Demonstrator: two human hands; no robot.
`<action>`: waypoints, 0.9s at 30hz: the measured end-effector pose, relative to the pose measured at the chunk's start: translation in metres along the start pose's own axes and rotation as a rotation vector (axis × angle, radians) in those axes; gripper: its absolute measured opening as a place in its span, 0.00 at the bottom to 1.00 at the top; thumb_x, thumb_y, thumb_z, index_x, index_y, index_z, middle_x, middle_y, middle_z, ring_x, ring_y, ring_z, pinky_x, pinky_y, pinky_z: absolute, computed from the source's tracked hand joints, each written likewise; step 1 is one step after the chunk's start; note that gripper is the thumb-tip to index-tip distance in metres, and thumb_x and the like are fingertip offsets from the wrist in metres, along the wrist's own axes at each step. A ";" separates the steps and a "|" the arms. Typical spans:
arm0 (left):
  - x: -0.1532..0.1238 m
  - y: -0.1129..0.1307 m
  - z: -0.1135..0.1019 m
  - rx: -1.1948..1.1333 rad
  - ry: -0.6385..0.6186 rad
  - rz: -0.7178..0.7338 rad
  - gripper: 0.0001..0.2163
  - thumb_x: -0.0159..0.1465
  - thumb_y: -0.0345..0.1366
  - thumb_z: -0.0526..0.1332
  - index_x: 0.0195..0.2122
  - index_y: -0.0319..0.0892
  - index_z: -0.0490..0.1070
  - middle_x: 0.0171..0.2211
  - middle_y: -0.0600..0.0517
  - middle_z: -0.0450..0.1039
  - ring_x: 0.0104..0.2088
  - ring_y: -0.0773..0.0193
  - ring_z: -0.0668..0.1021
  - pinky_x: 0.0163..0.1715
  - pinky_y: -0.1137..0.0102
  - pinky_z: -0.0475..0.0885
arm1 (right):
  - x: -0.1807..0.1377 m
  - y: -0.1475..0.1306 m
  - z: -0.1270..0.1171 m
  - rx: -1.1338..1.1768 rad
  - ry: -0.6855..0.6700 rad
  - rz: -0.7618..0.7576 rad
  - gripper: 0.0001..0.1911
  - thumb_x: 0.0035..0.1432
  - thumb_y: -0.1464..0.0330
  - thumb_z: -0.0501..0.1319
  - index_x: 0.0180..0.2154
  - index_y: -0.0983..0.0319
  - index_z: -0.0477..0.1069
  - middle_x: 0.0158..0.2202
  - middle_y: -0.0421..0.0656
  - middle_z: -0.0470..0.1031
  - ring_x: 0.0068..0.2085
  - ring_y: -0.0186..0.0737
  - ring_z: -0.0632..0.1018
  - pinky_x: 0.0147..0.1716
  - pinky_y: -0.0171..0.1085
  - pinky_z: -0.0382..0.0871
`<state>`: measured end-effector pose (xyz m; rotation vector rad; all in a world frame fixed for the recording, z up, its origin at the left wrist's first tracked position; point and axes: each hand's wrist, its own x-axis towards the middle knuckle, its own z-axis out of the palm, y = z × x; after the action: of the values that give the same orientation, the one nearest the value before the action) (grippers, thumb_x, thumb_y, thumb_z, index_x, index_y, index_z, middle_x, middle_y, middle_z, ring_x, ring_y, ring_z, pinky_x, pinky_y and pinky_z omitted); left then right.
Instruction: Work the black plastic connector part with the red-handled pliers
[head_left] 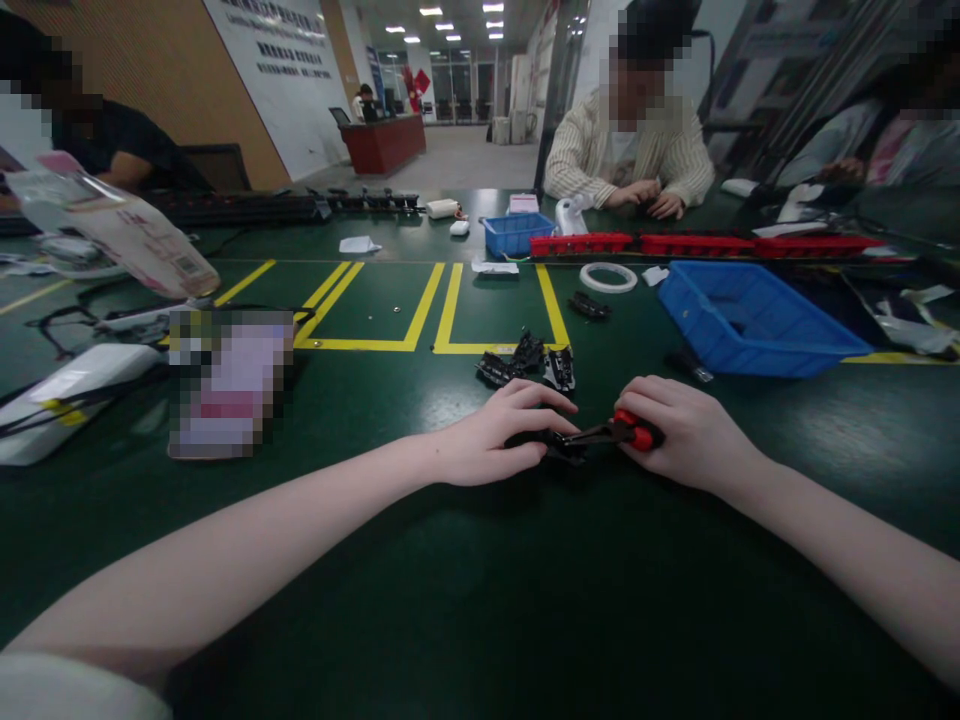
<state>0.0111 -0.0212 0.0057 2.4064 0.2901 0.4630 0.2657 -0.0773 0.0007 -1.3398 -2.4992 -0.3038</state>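
Observation:
My left hand (499,430) is closed over a small black plastic part (561,447) and presses it onto the green table. My right hand (686,430) grips red-handled pliers (616,431) whose dark jaws reach left to that black part. Just beyond my hands lies a small heap of similar black parts (527,362) on a yellow floor-tape line.
A large blue bin (750,320) stands to the right, a smaller blue bin (514,235) farther back. A white tape ring (607,277) and long red trays (705,244) lie ahead. Across the table a person in a striped shirt (630,150) works; other people sit left and right. White devices (67,395) lie at left.

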 end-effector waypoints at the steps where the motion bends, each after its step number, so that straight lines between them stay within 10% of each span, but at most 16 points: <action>1: 0.000 -0.001 0.001 -0.002 0.005 0.005 0.17 0.62 0.27 0.51 0.51 0.42 0.67 0.57 0.48 0.62 0.59 0.57 0.61 0.61 0.58 0.54 | 0.000 0.000 0.000 0.000 -0.008 0.012 0.03 0.50 0.70 0.58 0.30 0.62 0.65 0.31 0.45 0.70 0.30 0.39 0.70 0.27 0.37 0.65; 8: -0.001 0.000 0.004 -0.102 0.094 -0.074 0.26 0.58 0.23 0.49 0.59 0.39 0.56 0.60 0.45 0.57 0.62 0.59 0.59 0.63 0.61 0.54 | 0.002 -0.004 -0.003 -0.003 -0.048 0.052 0.02 0.50 0.70 0.58 0.29 0.61 0.65 0.31 0.44 0.70 0.30 0.39 0.70 0.27 0.37 0.65; 16: 0.000 0.007 0.002 -0.121 0.017 -0.142 0.33 0.60 0.42 0.63 0.63 0.42 0.51 0.63 0.43 0.54 0.61 0.53 0.62 0.60 0.57 0.59 | 0.001 -0.009 -0.003 -0.026 -0.022 0.052 0.03 0.49 0.72 0.57 0.30 0.61 0.65 0.31 0.45 0.70 0.30 0.39 0.70 0.27 0.36 0.65; 27: 0.000 0.006 0.005 -0.053 -0.014 -0.100 0.32 0.58 0.34 0.64 0.62 0.40 0.53 0.56 0.43 0.63 0.56 0.56 0.67 0.56 0.60 0.64 | 0.002 -0.017 -0.005 -0.134 -0.020 0.014 0.03 0.47 0.73 0.57 0.29 0.62 0.66 0.30 0.45 0.71 0.29 0.40 0.70 0.27 0.37 0.63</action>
<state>0.0137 -0.0287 0.0055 2.3308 0.3852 0.4035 0.2516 -0.0866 0.0056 -1.4171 -2.5238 -0.4647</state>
